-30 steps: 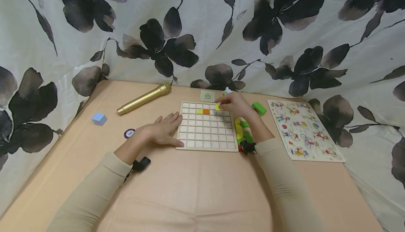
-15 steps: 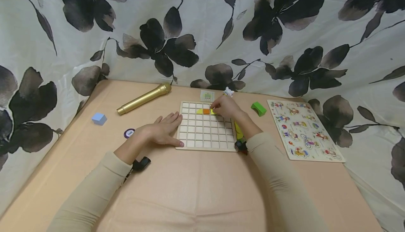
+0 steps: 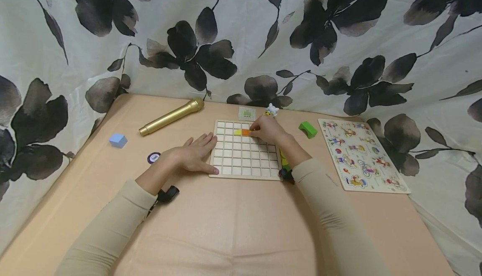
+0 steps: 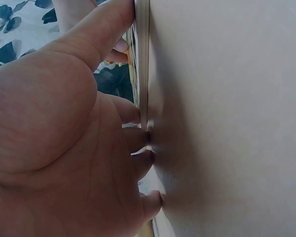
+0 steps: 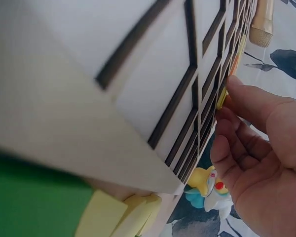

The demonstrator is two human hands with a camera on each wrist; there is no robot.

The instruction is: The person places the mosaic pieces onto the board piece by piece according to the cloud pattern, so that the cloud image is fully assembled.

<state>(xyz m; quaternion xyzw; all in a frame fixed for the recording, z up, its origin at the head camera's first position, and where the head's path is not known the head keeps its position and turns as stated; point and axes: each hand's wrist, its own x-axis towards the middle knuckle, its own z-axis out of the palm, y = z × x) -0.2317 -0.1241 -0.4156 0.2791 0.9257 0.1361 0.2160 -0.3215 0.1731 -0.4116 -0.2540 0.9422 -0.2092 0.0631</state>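
Gold microphone [image 3: 171, 117] and green block [image 3: 308, 129] flank the grid board [image 3: 244, 165]; left hand [image 3: 193, 154] flat against its edge, right hand [image 3: 268, 129] pinching a yellow tile [image 5: 221, 98] beside the orange tile [image 3: 245, 132].

Both arms reach forward from the bottom, both in beige long sleeves pulled down to the wrists, and each wrist has a small dark camera unit strapped on. The left hand [image 3: 192, 154] lies flat, palm down, fingers straight and close together pointing forward and a bit to the right, thumb stretched out along the near side. In the left wrist view the fingertips [image 4: 130, 111] look lightly bent where they press down. The right hand [image 3: 268, 129] is further forward, knuckles up, fingers curled in and bunched at the tips. From the right wrist view the thumb and fingertips [image 5: 232, 91] are pinching together
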